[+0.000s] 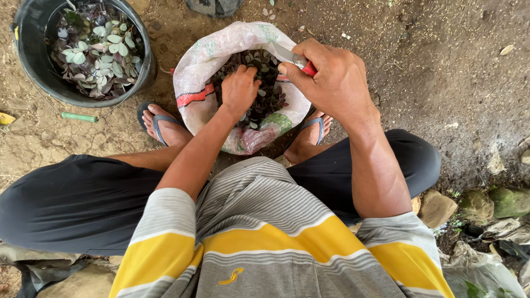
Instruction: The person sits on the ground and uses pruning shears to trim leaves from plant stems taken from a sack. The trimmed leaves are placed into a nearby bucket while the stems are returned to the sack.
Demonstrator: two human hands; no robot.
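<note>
The sack (201, 66) stood open between the person's feet, nearly full of dark leaves (265, 94). The left hand (238, 88) dug among them, fingers curled; the right hand (331, 83) gripped a red-handled knife (295, 58). The bucket (33, 66) nearby held many more leaves — sorting seemed partway.

I see bare, packed brown dirt ground (441, 72), strewn with small chips and dry bits. On it stands a black bucket (33, 60) of green and purple leaves at the upper left, and a white woven sack (199, 66) of dark purple leaves sits between two sandalled feet. A green stick-like piece (79, 117) lies just below the bucket. Stones (436, 208) and crumpled plastic (480, 270) lie at the lower right.
</note>
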